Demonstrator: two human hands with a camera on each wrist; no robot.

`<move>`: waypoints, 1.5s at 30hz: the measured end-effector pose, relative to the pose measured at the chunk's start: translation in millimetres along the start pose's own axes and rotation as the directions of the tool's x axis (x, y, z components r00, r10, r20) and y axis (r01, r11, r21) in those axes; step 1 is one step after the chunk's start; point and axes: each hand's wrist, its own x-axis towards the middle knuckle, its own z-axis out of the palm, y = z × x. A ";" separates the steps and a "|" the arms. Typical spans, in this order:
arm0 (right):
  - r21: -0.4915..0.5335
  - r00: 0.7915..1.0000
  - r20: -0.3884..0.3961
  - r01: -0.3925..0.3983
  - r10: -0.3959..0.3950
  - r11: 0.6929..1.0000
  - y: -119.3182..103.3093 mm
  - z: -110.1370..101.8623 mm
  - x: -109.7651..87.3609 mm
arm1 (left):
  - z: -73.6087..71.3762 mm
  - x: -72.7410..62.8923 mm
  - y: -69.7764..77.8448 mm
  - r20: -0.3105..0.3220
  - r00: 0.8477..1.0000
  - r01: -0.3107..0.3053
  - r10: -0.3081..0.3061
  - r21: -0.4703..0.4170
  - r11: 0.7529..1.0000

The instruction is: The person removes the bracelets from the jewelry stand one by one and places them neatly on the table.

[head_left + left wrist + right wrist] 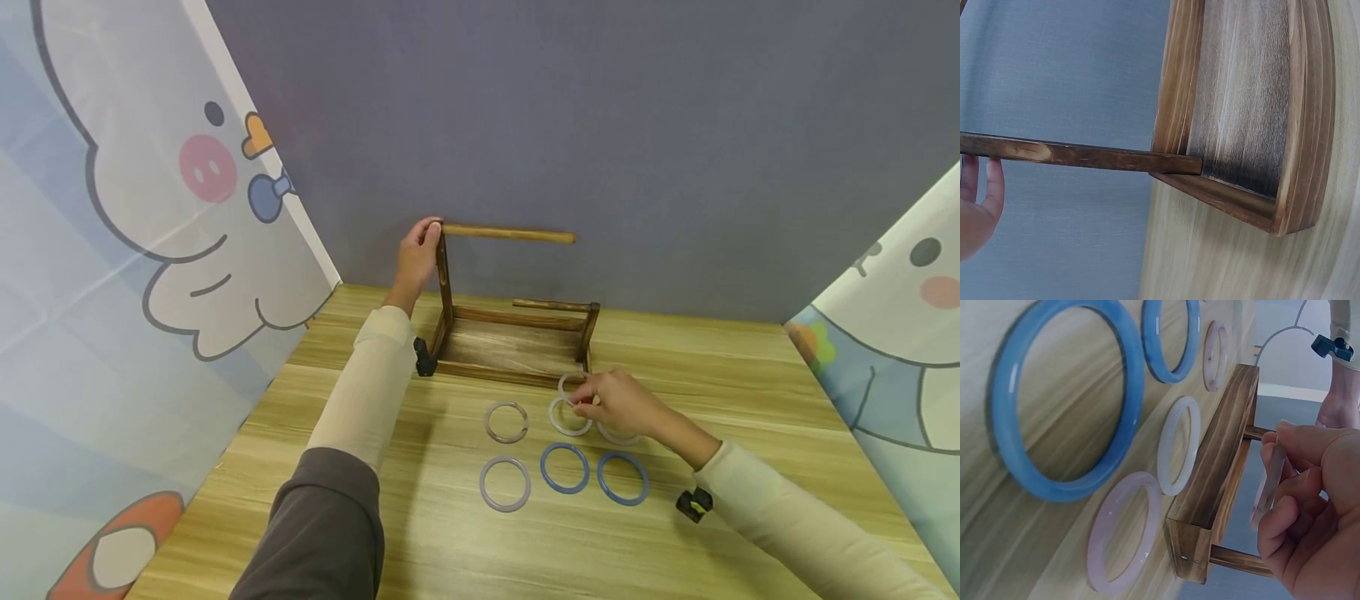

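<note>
My left hand (417,258) grips the top left corner of a brown wooden stand (517,234), where the post meets the upper bar. In the left wrist view its fingertips (995,178) touch the post (1085,156). Over the stand's front right corner, my right hand (618,402) pinches a pale, translucent bangle (1269,481) between thumb and fingers, raised off the table. Just below that hand lies a white bangle (1165,450). A pinkish bangle (1099,534) lies beside it, partly hidden by the hand in the head view. Both bars of the stand carry no bangles.
Two blue bangles (543,468) lie in the nearer row, with a lilac bangle (482,483) to their left. A mottled brownish bangle (487,423) lies farther back. The wooden table (712,358) meets a grey back panel (637,150); cartoon-printed sheets flank both sides.
</note>
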 end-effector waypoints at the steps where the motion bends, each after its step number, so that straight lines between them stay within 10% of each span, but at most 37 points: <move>1: -0.003 1.000 0.006 -0.006 0.007 1.000 -0.2 0.4 -0.6 | 0.0 0.4 -0.2 0.000 1.000 -0.001 0.001 -0.003 1.000; 21: 0.007 0.999 0.024 0.041 -0.041 0.999 -4.8 13.9 -8.1 | -1.2 0.0 -1.5 0.014 1.000 0.011 -0.011 -0.012 1.000; 45: 0.054 0.995 0.025 -0.099 0.098 0.994 0.3 5.0 -51.6 | -0.8 2.4 -4.4 0.014 1.000 -0.004 0.004 -0.027 1.000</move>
